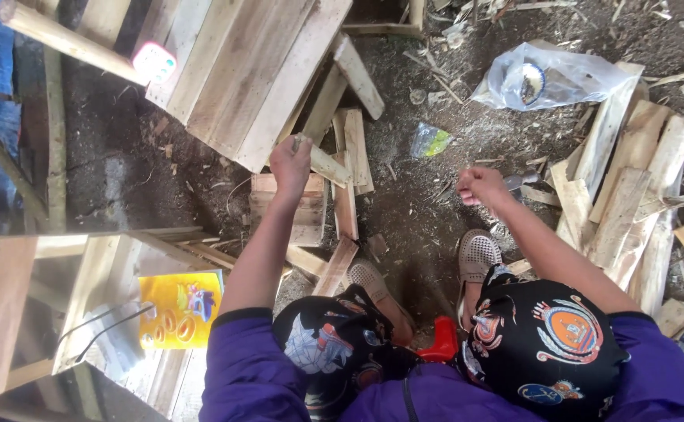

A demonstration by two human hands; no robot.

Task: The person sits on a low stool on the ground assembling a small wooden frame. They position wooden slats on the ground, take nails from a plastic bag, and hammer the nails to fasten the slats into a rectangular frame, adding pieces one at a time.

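Stick: short pale wooden stick (pixel 328 164), held in the left hand (pixel 290 162) at its near end.
Stick's long way: it points away from the left hand, toward the right and a little down, over the flat wood pieces on the dirt floor (pixel 428 211).
Left hand: closed tight round the stick, arm stretched out in front.
Right hand: right hand (pixel 479 186) is a closed fist round a small grey tool (pixel 520 181); only a bit pokes out, so I cannot tell what kind.
Nearer hand: the left, which has the stick; the right is well apart.
Stick's look: light, rough, flat-sided, plain cut wood.
Around: big pale wooden pallet (pixel 240 66) just beyond the left hand; pile of pale planks (pixel 631 195) past the right hand.
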